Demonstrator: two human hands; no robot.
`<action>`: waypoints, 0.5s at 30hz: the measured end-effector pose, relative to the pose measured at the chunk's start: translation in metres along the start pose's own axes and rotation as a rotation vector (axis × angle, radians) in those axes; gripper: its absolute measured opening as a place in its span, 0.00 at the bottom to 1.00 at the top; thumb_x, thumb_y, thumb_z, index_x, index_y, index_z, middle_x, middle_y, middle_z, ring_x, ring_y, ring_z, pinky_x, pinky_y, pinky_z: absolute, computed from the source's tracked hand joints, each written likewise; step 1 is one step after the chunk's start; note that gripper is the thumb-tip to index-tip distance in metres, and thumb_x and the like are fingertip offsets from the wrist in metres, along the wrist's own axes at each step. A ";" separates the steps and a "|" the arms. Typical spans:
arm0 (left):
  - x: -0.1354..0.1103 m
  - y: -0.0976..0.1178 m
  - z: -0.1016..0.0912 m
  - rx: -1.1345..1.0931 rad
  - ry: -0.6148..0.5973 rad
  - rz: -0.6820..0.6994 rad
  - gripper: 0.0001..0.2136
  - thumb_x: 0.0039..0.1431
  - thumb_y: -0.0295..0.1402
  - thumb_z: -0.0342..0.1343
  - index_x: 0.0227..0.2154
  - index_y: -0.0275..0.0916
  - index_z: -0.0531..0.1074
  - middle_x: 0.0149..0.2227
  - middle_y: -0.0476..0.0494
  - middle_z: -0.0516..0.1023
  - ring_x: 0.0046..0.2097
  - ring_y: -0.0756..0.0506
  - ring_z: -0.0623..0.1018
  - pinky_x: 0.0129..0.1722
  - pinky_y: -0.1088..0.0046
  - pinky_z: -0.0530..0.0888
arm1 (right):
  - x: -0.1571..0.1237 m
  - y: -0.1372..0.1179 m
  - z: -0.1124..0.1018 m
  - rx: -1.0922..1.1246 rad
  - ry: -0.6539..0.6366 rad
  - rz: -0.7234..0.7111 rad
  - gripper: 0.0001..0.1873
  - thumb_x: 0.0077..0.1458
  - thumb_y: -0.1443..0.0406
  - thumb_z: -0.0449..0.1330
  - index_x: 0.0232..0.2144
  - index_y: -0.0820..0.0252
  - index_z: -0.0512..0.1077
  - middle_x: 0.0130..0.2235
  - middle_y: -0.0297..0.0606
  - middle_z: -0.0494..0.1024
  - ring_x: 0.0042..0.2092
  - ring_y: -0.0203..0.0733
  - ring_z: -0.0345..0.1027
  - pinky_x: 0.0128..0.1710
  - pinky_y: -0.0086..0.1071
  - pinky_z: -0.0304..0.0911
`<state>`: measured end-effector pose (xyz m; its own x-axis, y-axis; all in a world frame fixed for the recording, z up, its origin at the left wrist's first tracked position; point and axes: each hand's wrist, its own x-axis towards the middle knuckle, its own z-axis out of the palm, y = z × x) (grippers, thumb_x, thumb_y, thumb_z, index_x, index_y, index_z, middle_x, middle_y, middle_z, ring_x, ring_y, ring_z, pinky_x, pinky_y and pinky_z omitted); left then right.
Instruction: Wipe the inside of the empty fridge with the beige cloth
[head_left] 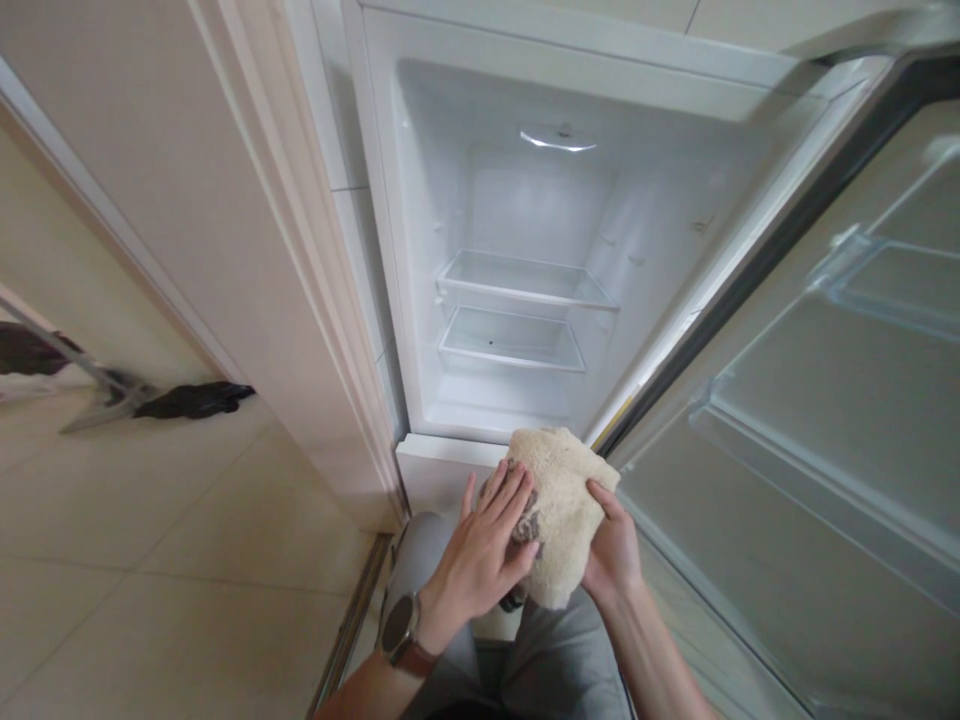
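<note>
A cream fluffy cloth [559, 500] with a grey smudge is held in front of an open, empty white fridge [525, 230]. My right hand [613, 550] grips the cloth's right edge with closed fingers. My left hand [487, 545], with a brown-strapped watch on its wrist, lies flat on the cloth's left side, fingers stretched out and together. Both hands are just above my knees in grey trousers [525, 650], below the fridge's bottom sill.
Two clear glass shelves [525, 285] sit low inside the fridge. Its door [825, 400] stands open on the right with clear door bins. A beige wall [225, 250] flanks the left. A mop with dark cloth [187, 400] lies on the tiled floor at far left.
</note>
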<state>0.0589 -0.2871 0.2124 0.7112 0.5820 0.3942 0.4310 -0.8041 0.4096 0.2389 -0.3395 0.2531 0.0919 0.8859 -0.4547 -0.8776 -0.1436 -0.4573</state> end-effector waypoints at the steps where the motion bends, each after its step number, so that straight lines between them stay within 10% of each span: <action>1: 0.000 -0.001 0.001 -0.005 -0.003 -0.002 0.37 0.68 0.39 0.50 0.73 0.42 0.37 0.73 0.43 0.45 0.74 0.39 0.46 0.72 0.52 0.37 | 0.000 0.000 0.000 0.001 0.005 -0.001 0.27 0.57 0.58 0.56 0.55 0.65 0.74 0.48 0.47 0.81 0.58 0.54 0.71 0.63 0.49 0.61; 15: -0.001 -0.006 0.003 -0.190 0.032 0.109 0.37 0.66 0.39 0.50 0.73 0.44 0.40 0.74 0.44 0.44 0.74 0.37 0.47 0.72 0.51 0.39 | 0.004 0.007 -0.001 0.035 0.075 0.043 0.29 0.62 0.56 0.50 0.58 0.67 0.72 0.48 0.48 0.81 0.58 0.52 0.71 0.63 0.49 0.62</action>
<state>0.0571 -0.2836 0.2074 0.7287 0.4988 0.4693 0.2376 -0.8268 0.5098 0.2333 -0.3370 0.2474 0.0871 0.8436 -0.5298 -0.8974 -0.1644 -0.4094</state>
